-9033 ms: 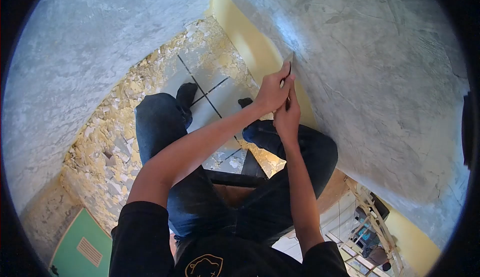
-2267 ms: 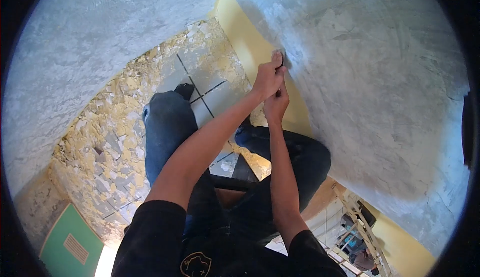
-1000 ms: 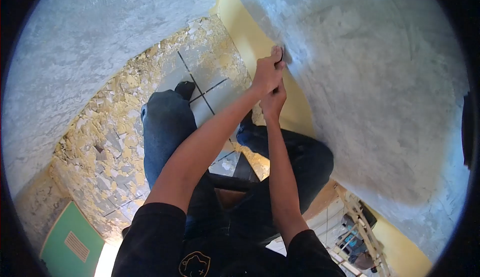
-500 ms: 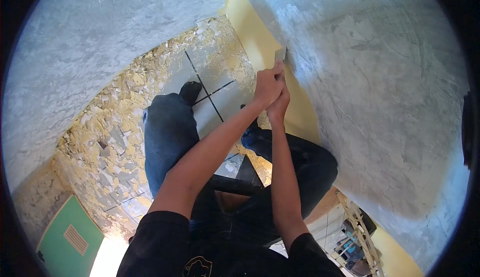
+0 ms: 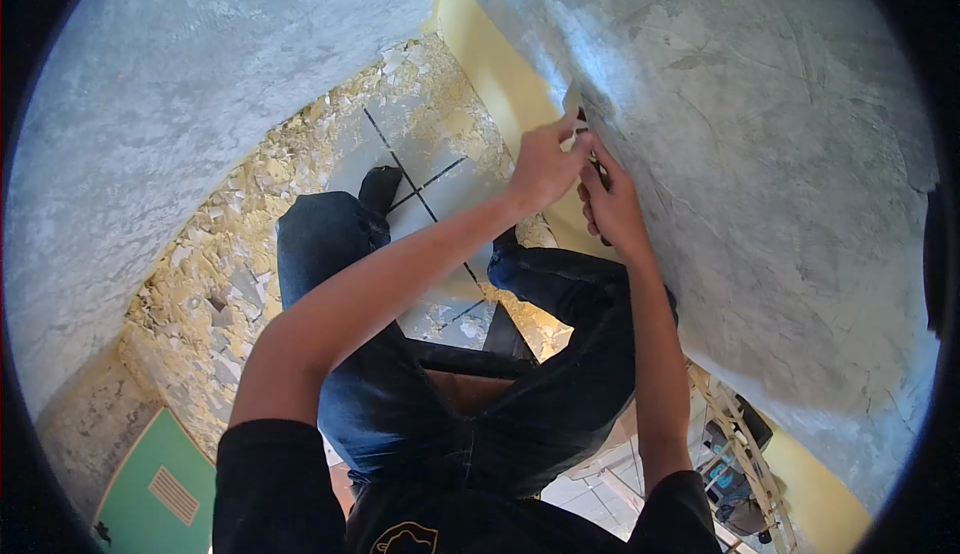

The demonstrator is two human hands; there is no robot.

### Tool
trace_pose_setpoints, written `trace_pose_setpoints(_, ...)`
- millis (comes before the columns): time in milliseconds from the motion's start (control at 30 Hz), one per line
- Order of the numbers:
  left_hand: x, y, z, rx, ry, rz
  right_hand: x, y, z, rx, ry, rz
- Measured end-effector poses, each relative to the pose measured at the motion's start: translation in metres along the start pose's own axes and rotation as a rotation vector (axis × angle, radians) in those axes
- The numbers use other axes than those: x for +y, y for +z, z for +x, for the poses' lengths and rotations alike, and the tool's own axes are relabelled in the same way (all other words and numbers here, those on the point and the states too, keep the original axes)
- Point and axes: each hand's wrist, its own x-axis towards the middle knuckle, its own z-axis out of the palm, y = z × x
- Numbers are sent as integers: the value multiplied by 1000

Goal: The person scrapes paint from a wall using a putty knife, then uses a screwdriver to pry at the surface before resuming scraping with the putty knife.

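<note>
In the head view my right hand is wrapped round the dark handle of a scraper, its flat blade pointing up along the right-hand wall. My left hand closes its fingers at the scraper's neck, just below the blade. Something pale shows between those fingertips; I cannot make out whether it is part of the tool or a paint flake. The blade lies where bare grey wall meets a strip of yellow paint low on the wall.
Paint flakes litter the tiled floor on the left. Another grey wall rises at the left. A green panel with a vent stands lower left. At the lower right is a wooden frame beside assorted items.
Both hands were together on the scraper; now my right hand has shifted right and lower along the handle, while my left stays near the blade. The scraper is turned and more of its handle shows.
</note>
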Motion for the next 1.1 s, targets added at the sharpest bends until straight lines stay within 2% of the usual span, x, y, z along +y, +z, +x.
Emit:
trace_pose_setpoints(33,-11,3,0,7,7,-3,-8,-6,-2,-101,139,88)
trace_pose_setpoints(100,-39,14,3,39,235,100,13,4,5,-56,75,122)
trace_pose_setpoints(133,-26,15,5,40,238,95,20,10,10,-21,23,160)
trace_pose_setpoints(200,-9,18,2,-133,-96,32,24,20,21,-17,24,135)
trace_pose_setpoints(233,-19,22,6,-16,21,22,18,23,25,-4,70,143)
trace_pose_setpoints(267,-25,22,13,-17,13,23,16,26,27,13,116,151)
trace_pose_setpoints(300,-31,24,21,38,-71,2,22,31,28,12,123,151)
trace_pose_setpoints(333,-31,24,28,94,-150,-21,31,36,31,67,17,122)
trace_pose_setpoints(367,-31,24,32,90,-150,-26,38,38,33,124,-90,91)
trace_pose_setpoints(433,-25,18,37,49,-199,-97,28,38,26,133,-53,88)
trace_pose_setpoints(533,-19,24,30,136,-178,-26,30,41,21,151,-27,108)
trace_pose_setpoints(667,-12,19,31,124,-229,-38,36,45,23,186,-69,88)
trace_pose_setpoints(700,-14,15,38,93,-200,70,34,45,30,183,-71,88)
trace_pose_setpoints(767,-24,17,35,47,-191,169,36,43,33,198,-140,-64)
trace_pose_setpoints(800,-34,22,38,134,-97,101,41,42,31,209,-142,-69)
trace_pose_setpoints(833,-35,25,37,223,-6,30,49,45,30,248,-238,-100)
trace_pose_setpoints(867,-34,29,34,223,7,24,54,48,33,288,-344,-129)
trace_pose_setpoints(967,-26,22,29,202,-64,72,55,54,29,361,-421,-38)
trace_pose_setpoints(1000,-28,14,37,147,-87,116,44,55,34,354,-429,-37)
trace_pose_setpoints(1033,-31,12,39,82,-120,158,28,52,38,301,-342,-128)
trace_pose_setpoints(1067,-35,16,34,75,-143,158,25,49,32,243,-240,-216)
trace_pose_setpoints(1100,-35,18,35,112,-160,81,37,51,27,246,-230,-213)
